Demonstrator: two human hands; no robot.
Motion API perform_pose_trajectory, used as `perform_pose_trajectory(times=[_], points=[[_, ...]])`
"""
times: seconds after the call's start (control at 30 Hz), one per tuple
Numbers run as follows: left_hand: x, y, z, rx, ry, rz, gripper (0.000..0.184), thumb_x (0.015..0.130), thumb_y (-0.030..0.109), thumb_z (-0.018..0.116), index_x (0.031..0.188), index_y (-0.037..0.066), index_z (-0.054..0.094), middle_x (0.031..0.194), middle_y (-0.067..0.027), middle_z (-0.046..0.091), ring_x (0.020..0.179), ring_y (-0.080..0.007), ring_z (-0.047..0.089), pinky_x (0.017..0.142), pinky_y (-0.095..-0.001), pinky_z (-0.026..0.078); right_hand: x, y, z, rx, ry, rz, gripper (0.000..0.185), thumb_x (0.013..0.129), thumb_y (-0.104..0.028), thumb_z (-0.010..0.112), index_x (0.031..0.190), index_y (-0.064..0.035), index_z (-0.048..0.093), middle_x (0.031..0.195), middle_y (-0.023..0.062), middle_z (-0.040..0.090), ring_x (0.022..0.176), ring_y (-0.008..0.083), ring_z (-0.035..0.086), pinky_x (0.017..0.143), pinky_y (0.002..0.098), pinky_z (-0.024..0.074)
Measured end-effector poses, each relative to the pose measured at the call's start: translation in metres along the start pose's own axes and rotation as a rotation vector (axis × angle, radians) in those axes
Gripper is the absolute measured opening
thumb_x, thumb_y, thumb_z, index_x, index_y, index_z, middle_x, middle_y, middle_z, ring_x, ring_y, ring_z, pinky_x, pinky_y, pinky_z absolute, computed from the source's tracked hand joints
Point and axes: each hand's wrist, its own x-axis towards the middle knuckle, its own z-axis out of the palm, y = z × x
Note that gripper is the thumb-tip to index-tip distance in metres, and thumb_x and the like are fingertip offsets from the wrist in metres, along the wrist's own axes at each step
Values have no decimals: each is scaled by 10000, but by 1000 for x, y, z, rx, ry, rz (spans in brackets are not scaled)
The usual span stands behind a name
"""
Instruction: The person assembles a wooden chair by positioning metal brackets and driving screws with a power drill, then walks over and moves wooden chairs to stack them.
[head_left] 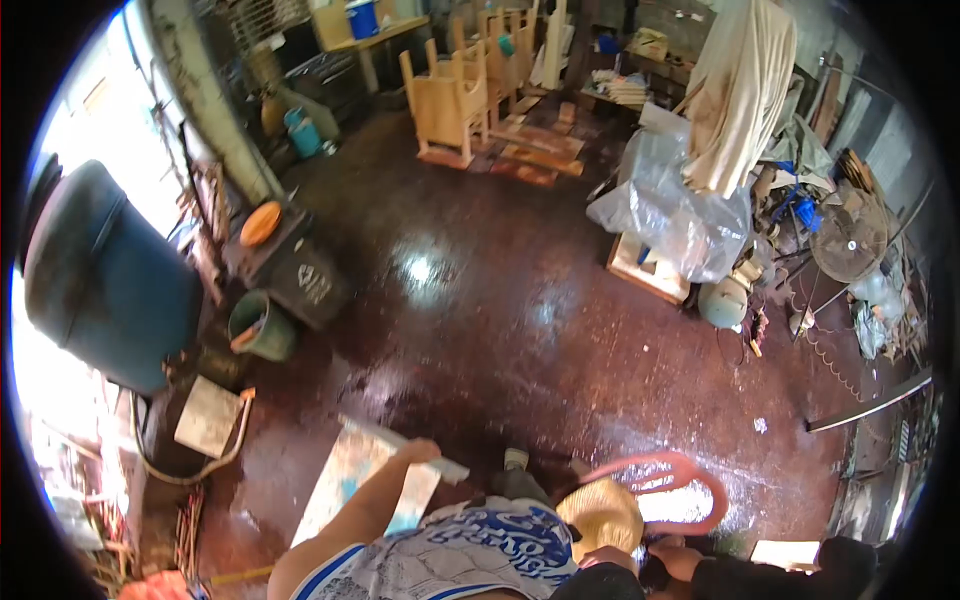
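Note:
My left hand (421,451) is closed over a pale grey bar-like edge (368,433) at the top of a flat board. The board (335,480) is whitish with turquoise and brownish patches and lies tilted to the left of my body, partly behind my forearm. My right hand (608,558) shows only in part at the bottom, beside a rounded yellow-tan object (602,512) that looks woven. Its fingers are hidden, so its grip does not show. A thick pinkish-red hose (712,490) loops on the wet floor just beyond that object.
Wet reddish floor (480,350) reflects light. At left are a big blue barrel (110,280), a green bucket (262,328) and a dark bin (305,285). Wooden chairs (445,105) stand at the back. Plastic sheeting (680,200) and a fan (850,243) are at right.

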Motion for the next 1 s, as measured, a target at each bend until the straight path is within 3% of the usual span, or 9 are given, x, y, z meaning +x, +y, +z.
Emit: perform_pose_trajectory(times=[0.13,0.17,0.3,0.37,0.47,0.63,0.7,0.77,1.0], points=[[36,-45,-57,-394,98,-202,318,926,340,588,1042,98,759,1050,-118,746,956,-324,708,862,-422,557,37,-214,-90,-402,-203,-214,215,911,-184,568,983,-61,729,938,121,740,810,235,706,705,373,547],[42,-45,-73,-606,234,-415,332,901,350,631,1036,74,757,1030,-128,751,939,-318,714,841,-406,559,34,-277,-107,-1118,-48,-806,225,890,-209,567,999,-102,732,961,154,731,834,320,701,743,415,550],[65,-73,-127,-1165,486,-847,226,844,255,675,921,52,738,858,-124,724,826,-261,704,756,-390,547,90,-486,-102,-728,509,-832,243,877,-295,591,942,-118,745,992,149,724,928,355,691,790,443,542],[74,-120,-129,-95,283,-236,100,742,138,642,742,53,589,839,-134,678,826,-342,676,740,-442,555,105,-597,-82,-687,512,-987,251,883,-272,615,1038,-118,739,1010,137,731,940,341,698,800,434,541],[104,-159,-150,73,-91,-200,137,786,192,673,882,96,664,928,-103,708,958,-304,695,820,-430,575,151,-736,-58,-590,338,-1052,303,877,-275,659,1119,-106,726,1015,160,732,942,331,707,804,433,546],[206,-276,-240,654,-581,677,322,831,363,667,1033,117,710,1023,-64,723,1091,-267,659,944,-415,533,306,-830,-55,-207,154,-845,303,860,-274,688,1061,-53,734,980,215,726,857,355,713,736,474,556],[279,-324,-318,723,-671,410,332,865,390,626,952,92,743,1065,-94,721,1109,-283,648,963,-399,521,448,-755,-109,-1386,258,-871,256,819,-313,646,855,-82,750,901,212,722,804,380,701,673,522,545],[345,-382,-352,-341,-284,-214,292,852,324,624,933,66,734,1066,-138,720,1039,-333,672,897,-412,549,461,-691,-132,-709,194,-435,293,804,-354,625,868,-98,754,892,192,719,809,372,700,662,515,546],[569,-470,-623,-829,462,-593,301,878,262,634,1079,63,741,1010,-114,748,977,-223,690,856,-378,523,428,-810,-146,-15,150,157,252,830,-304,588,847,-82,707,800,165,668,725,340,670,602,493,516]])
